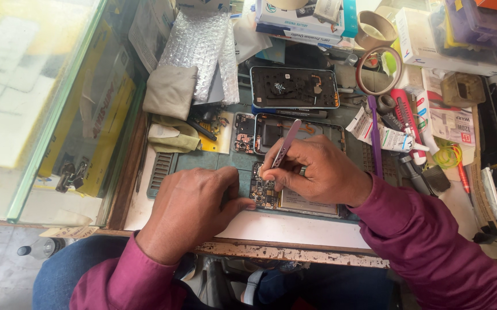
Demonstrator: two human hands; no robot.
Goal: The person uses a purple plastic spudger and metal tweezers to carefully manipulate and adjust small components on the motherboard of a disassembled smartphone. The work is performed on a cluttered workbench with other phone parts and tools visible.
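Right hand (317,172) pinches metal tweezers (286,143), fingers closed, tips down on the opened phone (277,195) at frame centre. Left hand (194,206) lies mostly flat, fingertips steadying the phone's left edge, gripping nothing. Second phone frame (294,87) sits above, upper centre.
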